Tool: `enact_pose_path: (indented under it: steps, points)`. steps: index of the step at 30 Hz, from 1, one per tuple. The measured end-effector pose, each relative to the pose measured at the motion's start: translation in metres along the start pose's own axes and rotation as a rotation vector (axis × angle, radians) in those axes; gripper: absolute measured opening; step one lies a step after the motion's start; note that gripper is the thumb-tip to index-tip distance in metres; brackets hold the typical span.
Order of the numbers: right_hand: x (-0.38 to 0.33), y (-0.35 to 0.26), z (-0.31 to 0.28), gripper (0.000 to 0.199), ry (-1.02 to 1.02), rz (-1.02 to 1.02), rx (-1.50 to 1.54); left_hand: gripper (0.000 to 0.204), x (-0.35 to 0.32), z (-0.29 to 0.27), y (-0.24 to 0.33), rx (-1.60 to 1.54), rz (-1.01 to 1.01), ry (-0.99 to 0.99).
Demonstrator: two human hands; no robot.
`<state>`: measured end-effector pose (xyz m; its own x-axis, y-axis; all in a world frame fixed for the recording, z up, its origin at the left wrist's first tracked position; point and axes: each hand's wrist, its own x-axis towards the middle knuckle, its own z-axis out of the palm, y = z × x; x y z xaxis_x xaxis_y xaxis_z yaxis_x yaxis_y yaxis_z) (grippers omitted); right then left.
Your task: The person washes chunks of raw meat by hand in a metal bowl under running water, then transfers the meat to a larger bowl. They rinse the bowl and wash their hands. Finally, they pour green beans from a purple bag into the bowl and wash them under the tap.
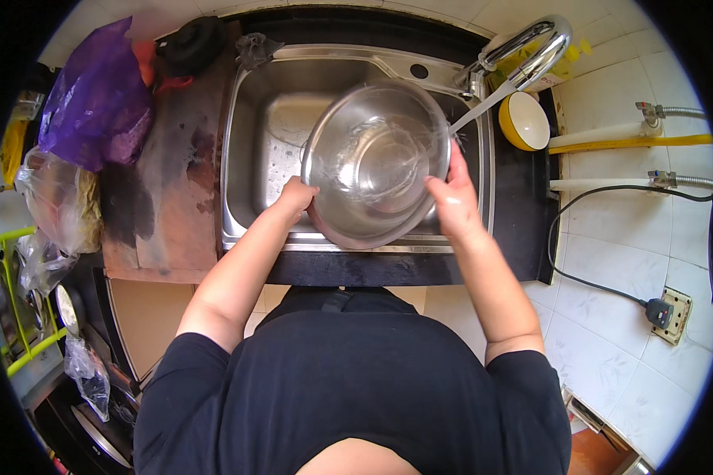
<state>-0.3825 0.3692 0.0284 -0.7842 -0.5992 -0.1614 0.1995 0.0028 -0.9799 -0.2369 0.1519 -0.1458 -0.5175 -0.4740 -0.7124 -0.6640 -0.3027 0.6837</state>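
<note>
Kitchen counter with a stainless sink (pixel 249 158) set into it, tiled wall on the right, seen from above. One large steel bowl (pixel 376 162) was held over the basin, tilted toward the person, while a thin stream of water (pixel 483 103) ran from the single curved tap (pixel 531 47) at the far right onto its right rim. The left hand (pixel 297 196) was closed on the near-left rim; the right hand (pixel 451 194) gripped the right rim, thumb lying inside.

For a good rinse, judged from this pose, both grips ought to stay firm on the wet metal, the bowl kept over the basin and turned so the stream sweeps the whole inner wall rather than one edge.

Count: one steel bowl, one yellow bowl (pixel 523 120) on the counter right of the tap, one purple bag (pixel 95 95) at far left, one dark rag (pixel 255 49) at the sink's far-left corner, two hands.
</note>
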Motion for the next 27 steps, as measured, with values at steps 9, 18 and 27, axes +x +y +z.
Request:
enact_pose_path:
  steps: [9, 18, 27]
  points:
    - [-0.009, -0.055, 0.054, 0.059, -0.326, -0.64, -0.864, 0.035, 0.029, 0.024, 0.039, -0.744, -0.224, -0.324]
    - [-0.006, -0.032, 0.035, 0.054, -0.052, -0.666, -0.769, 0.044, 0.017, -0.019, 0.091, -0.998, 0.363, -0.555]
    - [0.046, 0.121, -0.018, 0.026, 0.068, 0.323, -0.242, 0.034, 0.025, -0.053, 0.01, -0.407, -0.178, 0.131]
